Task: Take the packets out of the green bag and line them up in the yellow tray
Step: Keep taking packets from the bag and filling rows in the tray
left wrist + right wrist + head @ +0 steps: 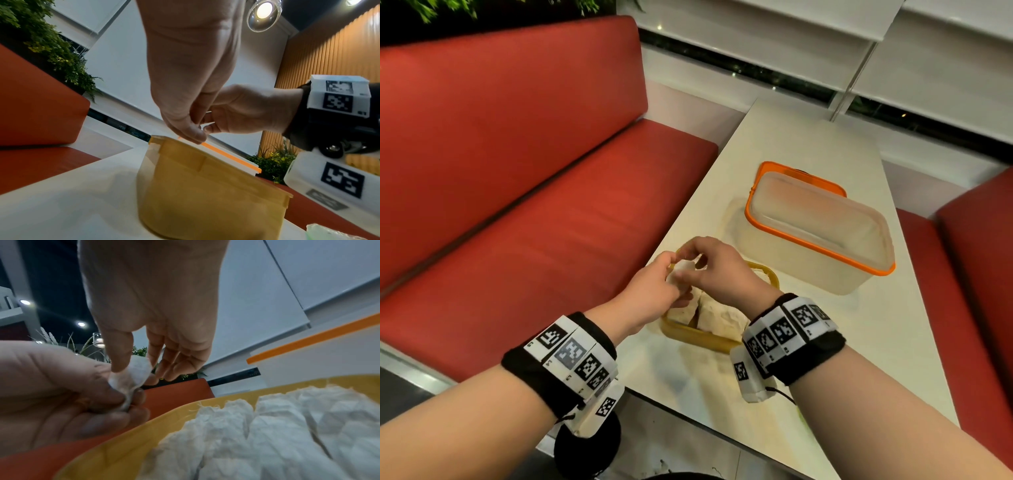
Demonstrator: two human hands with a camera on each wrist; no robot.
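The yellow tray (697, 338) sits near the table's left edge, with white crumpled packets (717, 317) lying side by side in it. Over its far left corner both hands hold one small white packet (682, 270). My left hand (674, 274) grips its lower part with curled fingers. My right hand (697, 262) pinches its top between thumb and forefinger. The right wrist view shows this packet (131, 378) between the left hand (127, 400) and the right hand (133, 368), above the tray rim (123, 443) and the packets (267, 426). A pale green crinkled edge (320, 231), perhaps the green bag, shows at the left wrist view's bottom corner.
A clear box with an orange rim (818, 233) stands just beyond the tray, on an orange lid. The white table (842, 359) is narrow, with red bench seats on the left (534, 212) and on the right (969, 291).
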